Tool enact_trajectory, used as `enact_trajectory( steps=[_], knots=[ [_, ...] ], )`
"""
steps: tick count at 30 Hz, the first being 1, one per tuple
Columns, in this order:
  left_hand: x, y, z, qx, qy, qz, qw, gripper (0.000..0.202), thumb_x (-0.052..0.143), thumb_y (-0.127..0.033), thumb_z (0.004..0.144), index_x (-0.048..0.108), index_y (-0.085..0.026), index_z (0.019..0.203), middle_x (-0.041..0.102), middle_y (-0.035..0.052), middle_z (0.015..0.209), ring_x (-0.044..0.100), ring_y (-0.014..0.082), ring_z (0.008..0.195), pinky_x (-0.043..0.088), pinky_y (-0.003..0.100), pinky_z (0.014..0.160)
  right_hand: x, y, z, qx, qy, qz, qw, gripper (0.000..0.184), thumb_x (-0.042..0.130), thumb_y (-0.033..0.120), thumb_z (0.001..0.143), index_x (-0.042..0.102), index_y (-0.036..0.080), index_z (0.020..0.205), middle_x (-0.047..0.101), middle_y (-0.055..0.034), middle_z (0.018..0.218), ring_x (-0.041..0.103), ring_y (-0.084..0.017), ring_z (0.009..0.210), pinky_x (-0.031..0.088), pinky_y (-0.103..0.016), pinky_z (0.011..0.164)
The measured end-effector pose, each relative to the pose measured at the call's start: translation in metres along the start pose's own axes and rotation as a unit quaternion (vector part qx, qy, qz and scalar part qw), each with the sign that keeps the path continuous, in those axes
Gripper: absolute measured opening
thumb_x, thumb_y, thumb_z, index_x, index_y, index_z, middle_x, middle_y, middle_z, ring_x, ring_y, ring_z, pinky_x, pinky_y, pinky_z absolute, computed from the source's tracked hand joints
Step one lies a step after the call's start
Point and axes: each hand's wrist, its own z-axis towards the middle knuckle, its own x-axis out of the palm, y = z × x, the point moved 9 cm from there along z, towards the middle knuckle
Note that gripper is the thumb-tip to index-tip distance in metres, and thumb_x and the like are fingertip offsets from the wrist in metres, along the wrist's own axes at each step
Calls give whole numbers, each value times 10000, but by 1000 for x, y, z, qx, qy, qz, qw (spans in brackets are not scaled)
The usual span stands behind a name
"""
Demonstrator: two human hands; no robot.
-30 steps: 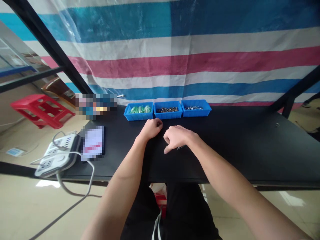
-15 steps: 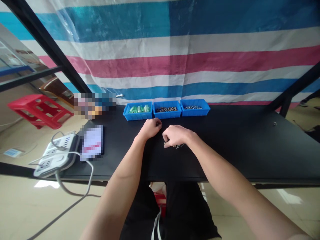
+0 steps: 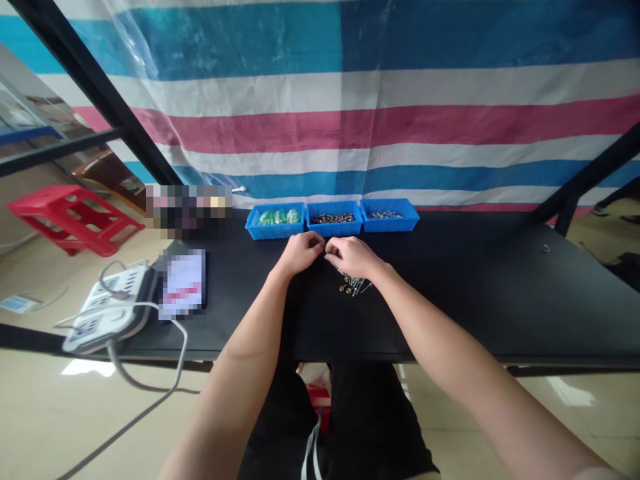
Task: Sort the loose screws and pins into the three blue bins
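My left hand [image 3: 304, 253] is closed in a pinch just in front of the blue bins. Its fingertips almost meet those of my right hand [image 3: 352, 257], which is also closed. Whatever lies between the fingers of each hand is too small or hidden to name. Below my right hand, on the black table [image 3: 480, 293], lies a small pile of silver screws [image 3: 358, 285] with a few brass-coloured pieces [image 3: 348, 290] among them. Part of the pile is covered by the hand.
Three blue bins stand in a row: a left bin [image 3: 277, 233] with green plastic packets, a middle bin [image 3: 335, 230] with small brownish metal parts, a right bin [image 3: 393, 225] with silver screws. A power strip [image 3: 113, 307] and blurred tablet-like object [image 3: 184, 283] lie left.
My right hand has moved up and away from the pile toward my left hand, uncovering more of the screws and brass-coloured pieces. My left hand has stayed nearly in place.
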Motion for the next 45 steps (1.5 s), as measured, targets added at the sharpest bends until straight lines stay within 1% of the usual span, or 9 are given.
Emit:
enact_trajectory(
  steps=[5, 13, 18, 22, 28, 35, 37, 41, 45],
  knots=[
    [8, 2, 1, -2, 29, -101, 994, 224, 530, -319, 770, 672, -151, 810, 680, 28, 790, 583, 146, 703, 449, 274, 717, 0, -15, 2, 13, -61, 19, 998, 79, 584, 231, 827, 632, 180, 865, 665, -32, 803, 574, -129, 698, 389, -225, 654],
    [16, 4, 1, -15, 66, -185, 980, 318, 578, -444, 772, 665, -138, 772, 620, 11, 688, 512, 118, 618, 408, 254, 623, -2, -13, 0, 2, -141, 68, 988, 83, 587, 240, 828, 629, 170, 836, 671, -33, 769, 560, -121, 644, 413, -218, 656],
    [15, 3, 0, -18, 70, -196, 978, 320, 622, -449, 734, 652, -132, 760, 592, 5, 670, 495, 116, 618, 400, 252, 613, -3, -16, -1, 21, -146, 60, 987, 78, 597, 236, 809, 638, 180, 844, 683, -30, 783, 584, -125, 663, 423, -221, 663],
    [15, 5, 2, -22, 62, -226, 972, 289, 630, -419, 724, 633, -133, 771, 593, 7, 695, 499, 115, 627, 417, 263, 636, -3, -22, 0, 38, -153, 87, 984, 133, 609, 304, 810, 640, 180, 848, 691, -27, 770, 599, -126, 649, 431, -226, 653],
    [5, 4, 2, -36, 18, -273, 961, 302, 640, -410, 703, 610, -143, 842, 585, 10, 729, 494, 112, 628, 420, 267, 635, -8, -23, -1, 31, -177, 135, 974, 180, 555, 322, 841, 640, 163, 834, 692, -44, 764, 609, -131, 637, 451, -232, 641],
    [5, 5, 1, -44, 20, -261, 964, 337, 647, -433, 693, 626, -138, 857, 611, 21, 739, 508, 119, 632, 432, 270, 632, -11, -18, -3, 28, -175, 110, 978, 211, 514, 318, 843, 650, 160, 807, 677, -35, 725, 587, -130, 619, 438, -234, 639],
    [2, 9, 2, -48, -2, -252, 966, 322, 641, -447, 711, 636, -141, 811, 616, 18, 719, 510, 117, 623, 428, 260, 620, -8, -20, -2, 44, -160, 97, 981, 203, 518, 308, 831, 654, 167, 778, 669, -26, 700, 583, -130, 615, 430, -234, 636],
    [-21, 19, 0, -52, -130, -202, 969, 347, 579, -486, 771, 631, -149, 709, 607, 9, 660, 501, 112, 603, 408, 244, 605, -1, -23, -1, 62, -123, 70, 988, 188, 531, 280, 799, 657, 169, 712, 637, -5, 617, 544, -116, 557, 388, -226, 585],
    [-37, 25, -5, -75, -210, -163, 961, 381, 522, -497, 797, 607, -157, 648, 581, -1, 606, 493, 113, 590, 382, 235, 588, -6, -25, 3, 69, -138, 55, 987, 189, 531, 266, 781, 655, 169, 676, 634, -3, 605, 544, -116, 565, 376, -225, 584]
  ],
)
